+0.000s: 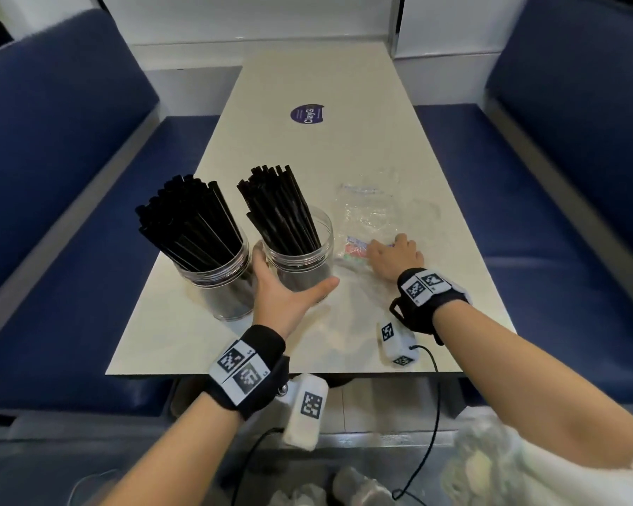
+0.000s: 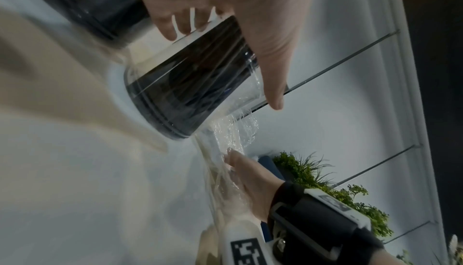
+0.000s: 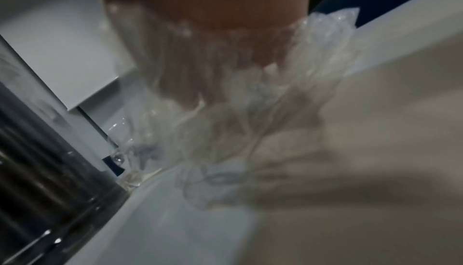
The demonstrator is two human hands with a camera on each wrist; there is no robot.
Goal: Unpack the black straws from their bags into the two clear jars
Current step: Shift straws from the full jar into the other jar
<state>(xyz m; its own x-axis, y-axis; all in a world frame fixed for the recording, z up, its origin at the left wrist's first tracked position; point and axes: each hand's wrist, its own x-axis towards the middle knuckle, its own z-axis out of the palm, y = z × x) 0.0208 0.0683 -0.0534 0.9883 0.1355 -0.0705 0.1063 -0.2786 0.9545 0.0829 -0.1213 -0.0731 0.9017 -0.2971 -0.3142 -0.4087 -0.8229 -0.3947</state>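
Two clear jars stand at the table's near left, both packed with black straws (image 1: 187, 217). The left jar (image 1: 220, 286) is untouched. My left hand (image 1: 296, 272) wraps the right jar (image 1: 326, 228), fingers on its left side and thumb across its near right; the left wrist view shows this jar (image 2: 195, 83) between thumb and fingers. To the right, a crumpled clear empty bag (image 1: 370, 210) lies flat on the table. My right hand (image 1: 395, 255) rests on its near end with curled fingers gripping the plastic. In the right wrist view the bag (image 3: 263, 121) bunches under the palm.
The beige table (image 1: 344, 147) carries a round purple sticker (image 1: 307, 114) further back. Blue benches (image 1: 70, 177) run along both sides and a white partition closes the far end. Blurred clear plastic (image 1: 359, 487) lies below the table's near edge.
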